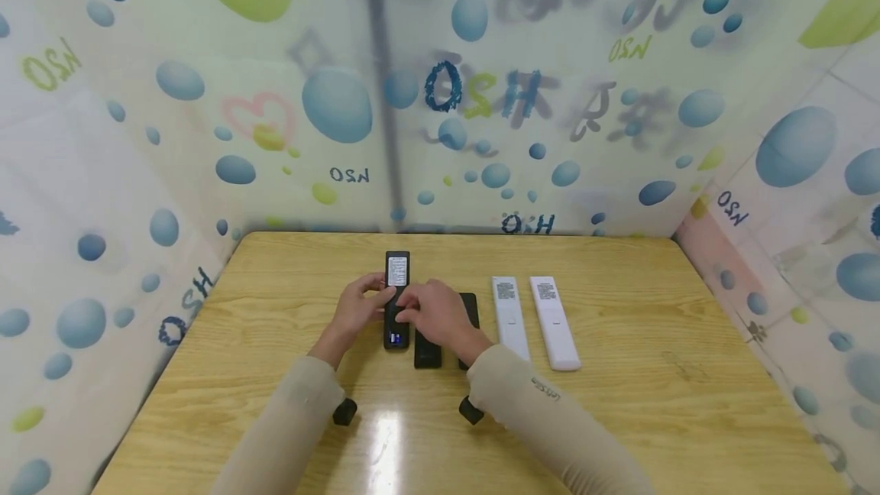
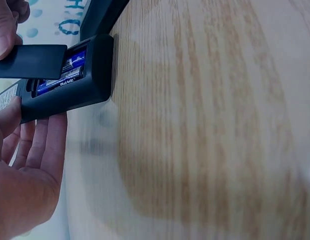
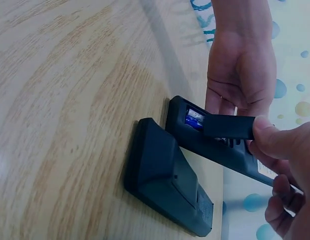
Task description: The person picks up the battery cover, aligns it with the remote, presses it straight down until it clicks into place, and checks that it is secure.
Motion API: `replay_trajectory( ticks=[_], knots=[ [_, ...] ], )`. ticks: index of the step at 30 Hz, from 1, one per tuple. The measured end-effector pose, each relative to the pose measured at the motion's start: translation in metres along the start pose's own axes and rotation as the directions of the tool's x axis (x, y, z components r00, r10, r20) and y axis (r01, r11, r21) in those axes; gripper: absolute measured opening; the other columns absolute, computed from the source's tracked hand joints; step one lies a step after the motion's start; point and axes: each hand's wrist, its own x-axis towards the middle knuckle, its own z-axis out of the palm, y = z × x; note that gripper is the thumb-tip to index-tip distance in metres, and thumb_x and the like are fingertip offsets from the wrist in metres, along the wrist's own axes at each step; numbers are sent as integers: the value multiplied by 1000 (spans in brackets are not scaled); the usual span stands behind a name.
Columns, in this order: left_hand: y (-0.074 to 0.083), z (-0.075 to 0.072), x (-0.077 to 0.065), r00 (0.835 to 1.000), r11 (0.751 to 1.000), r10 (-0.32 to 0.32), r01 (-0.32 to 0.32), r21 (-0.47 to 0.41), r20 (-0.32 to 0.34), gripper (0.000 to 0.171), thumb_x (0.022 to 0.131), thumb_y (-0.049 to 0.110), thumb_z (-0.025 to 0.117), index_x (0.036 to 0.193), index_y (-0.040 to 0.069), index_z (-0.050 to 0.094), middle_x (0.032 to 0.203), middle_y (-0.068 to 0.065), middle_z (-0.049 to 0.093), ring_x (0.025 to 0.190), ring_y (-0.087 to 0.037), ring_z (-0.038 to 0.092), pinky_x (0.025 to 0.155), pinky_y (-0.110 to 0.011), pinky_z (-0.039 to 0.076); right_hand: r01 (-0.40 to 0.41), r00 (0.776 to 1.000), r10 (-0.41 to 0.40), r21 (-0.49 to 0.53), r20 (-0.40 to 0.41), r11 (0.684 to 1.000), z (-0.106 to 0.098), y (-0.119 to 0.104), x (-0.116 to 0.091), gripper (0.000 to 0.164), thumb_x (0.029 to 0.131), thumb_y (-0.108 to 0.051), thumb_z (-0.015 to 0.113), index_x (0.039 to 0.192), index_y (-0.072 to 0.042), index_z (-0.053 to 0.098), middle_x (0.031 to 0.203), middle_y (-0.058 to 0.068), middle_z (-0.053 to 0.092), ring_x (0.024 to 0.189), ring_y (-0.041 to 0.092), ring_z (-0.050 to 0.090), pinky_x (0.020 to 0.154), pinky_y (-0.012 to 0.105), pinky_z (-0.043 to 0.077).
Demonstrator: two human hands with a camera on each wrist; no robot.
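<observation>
My left hand (image 1: 356, 307) holds a black remote control (image 2: 100, 70), back side up, its thumb on one edge and fingers beneath. The remote's battery compartment is uncovered, and blue batteries (image 2: 69, 75) lie inside. Between thumb and fingers, my right hand (image 1: 440, 316) pinches the flat black battery cover (image 3: 230, 127). The cover lies across the compartment in both wrist views, hiding part of the batteries. A white printed label (image 1: 397, 270) shows near the remote's far end. Right beside it, a second black remote (image 3: 162, 170) lies on the table with its cover in place.
Partly behind my right hand lies a third black remote (image 1: 470, 305). Two white remotes, one (image 1: 510, 319) nearer and another (image 1: 555, 327) farther right, lie back side up on the wooden table (image 1: 660, 373). A patterned wall covering (image 1: 454, 174) rises behind the table's far edge.
</observation>
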Motion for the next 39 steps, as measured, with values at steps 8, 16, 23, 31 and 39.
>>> replay_trajectory(
  ticks=[8,16,23,31,39],
  knots=[
    [0,1,-1,1000,1000,-11,11,4,-2,36,97,19,61,131,8,58,117,-14,51,87,-16,62,81,-35,60,34,999,-34,-57,-11,998,5,1,2,19,87,-38,71,99,-23,73,85,-10,70,78,6,52,67,22,46],
    [3,0,-2,1000,1000,-7,6,-19,-11,37,97,18,61,131,4,58,114,-14,51,83,-12,63,78,-33,61,97,995,-94,-208,22,973,8,-4,5,21,88,-40,70,99,-22,71,85,-12,71,78,7,53,70,23,49],
    [4,1,-1,999,998,17,-19,-52,-28,37,96,13,62,130,0,58,110,-14,51,75,-9,63,73,-31,61,155,987,-160,-271,4,950,14,-3,1,19,88,-38,70,98,-22,69,80,-11,68,78,7,55,71,24,50],
    [3,2,-2,999,998,23,-25,-64,-35,37,95,12,63,128,-2,58,107,-14,52,74,-9,63,72,-32,61,124,990,-136,-278,-27,953,21,-3,-1,20,89,-38,69,101,-24,74,91,-11,72,86,11,59,78,28,54],
    [2,3,-2,999,1000,9,-9,-12,-40,38,95,16,63,130,2,59,112,-17,52,77,-11,63,74,-34,61,84,994,-98,-264,-41,961,19,-3,-3,19,91,-35,68,105,-26,77,97,-10,74,89,12,61,81,30,55]
  ],
)
